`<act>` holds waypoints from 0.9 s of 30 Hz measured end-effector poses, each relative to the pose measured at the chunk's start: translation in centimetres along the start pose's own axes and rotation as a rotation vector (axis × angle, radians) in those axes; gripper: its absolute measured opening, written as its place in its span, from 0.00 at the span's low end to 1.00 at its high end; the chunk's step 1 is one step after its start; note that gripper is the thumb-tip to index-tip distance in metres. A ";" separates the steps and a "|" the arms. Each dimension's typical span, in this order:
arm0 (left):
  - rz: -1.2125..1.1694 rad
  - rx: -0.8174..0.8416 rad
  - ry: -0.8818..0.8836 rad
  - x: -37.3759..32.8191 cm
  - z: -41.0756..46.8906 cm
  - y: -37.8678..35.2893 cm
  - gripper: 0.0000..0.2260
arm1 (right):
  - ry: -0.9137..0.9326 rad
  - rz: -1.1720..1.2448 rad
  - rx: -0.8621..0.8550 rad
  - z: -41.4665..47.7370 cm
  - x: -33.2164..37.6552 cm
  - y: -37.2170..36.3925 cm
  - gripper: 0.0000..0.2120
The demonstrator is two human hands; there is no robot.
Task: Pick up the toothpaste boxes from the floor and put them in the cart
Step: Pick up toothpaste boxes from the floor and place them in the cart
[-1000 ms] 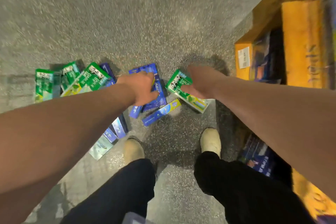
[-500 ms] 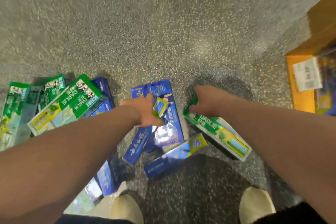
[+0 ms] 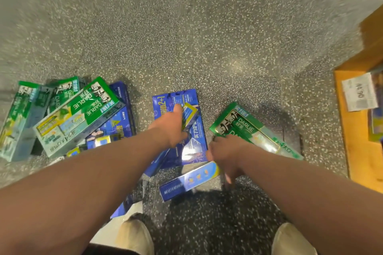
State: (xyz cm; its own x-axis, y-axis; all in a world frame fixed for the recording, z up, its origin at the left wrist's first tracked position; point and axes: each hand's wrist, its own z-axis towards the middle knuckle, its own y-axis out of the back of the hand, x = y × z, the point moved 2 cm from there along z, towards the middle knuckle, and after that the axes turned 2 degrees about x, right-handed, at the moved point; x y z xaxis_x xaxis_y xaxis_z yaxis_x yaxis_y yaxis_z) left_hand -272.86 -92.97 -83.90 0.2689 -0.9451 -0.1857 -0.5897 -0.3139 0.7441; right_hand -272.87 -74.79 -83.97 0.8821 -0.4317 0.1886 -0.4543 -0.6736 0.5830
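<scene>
Green and blue toothpaste boxes [image 3: 80,114] floor-strewn

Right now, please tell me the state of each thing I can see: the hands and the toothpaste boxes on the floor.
left hand: closed on a small blue and yellow box.
right hand: on the near end of the green Darlie box; grip unclear.
large blue box: flat on the floor.
slim blue box: flat on the floor.
green boxes at left: piled, leaning on each other.

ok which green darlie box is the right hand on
The lone green Darlie box right of the blue boxes; the right hand rests at its near edge. The other green boxes lie piled far left.
</scene>
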 end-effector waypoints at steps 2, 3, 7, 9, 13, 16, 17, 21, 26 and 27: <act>-0.036 -0.039 0.005 0.2 0.0 -0.1 0.22 | 0.021 -0.093 -0.074 0.3 0.7 -1.0 0.29; -0.045 -0.041 0.005 0.2 -0.1 -0.3 0.23 | 0.021 -0.126 -0.131 0.4 0.8 -1.4 0.24; -0.029 0.030 -0.019 0.4 -0.6 -1.0 0.39 | -0.003 -0.115 -0.135 0.5 0.6 -1.3 0.14; -0.069 0.048 -0.032 0.7 -0.8 -1.0 0.42 | 0.015 -0.034 -0.087 0.4 0.5 -0.4 0.14; -0.252 0.102 -0.026 1.1 -1.5 -0.5 0.41 | 0.047 0.071 -0.152 0.2 0.2 1.0 0.19; -0.421 0.164 -0.042 1.7 -2.0 -0.4 0.46 | 0.037 0.162 -0.221 -0.1 -0.6 2.1 0.19; -0.451 0.195 -0.037 2.1 -2.2 -0.5 0.51 | 0.029 0.188 -0.252 -0.3 -1.1 2.6 0.19; -0.475 0.265 -0.069 2.4 -3.1 -0.8 0.62 | -0.012 0.244 -0.470 -0.6 -2.7 4.2 0.18; -0.174 0.192 -0.048 1.3 -4.0 -1.4 0.70 | -0.046 0.365 -0.529 0.4 -3.4 3.7 0.20; -0.067 0.165 -0.004 1.1 -4.0 -1.7 0.70 | -0.047 0.385 -0.530 0.6 -3.4 3.7 0.21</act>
State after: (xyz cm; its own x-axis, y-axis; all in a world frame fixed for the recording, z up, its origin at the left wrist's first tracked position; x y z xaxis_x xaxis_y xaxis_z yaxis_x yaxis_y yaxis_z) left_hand -268.52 -93.10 -82.83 0.3088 -0.9220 -0.2338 -0.6877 -0.3862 0.6148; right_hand -277.61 -76.18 -82.95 0.6565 -0.6171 0.4337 -0.6029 -0.0838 0.7934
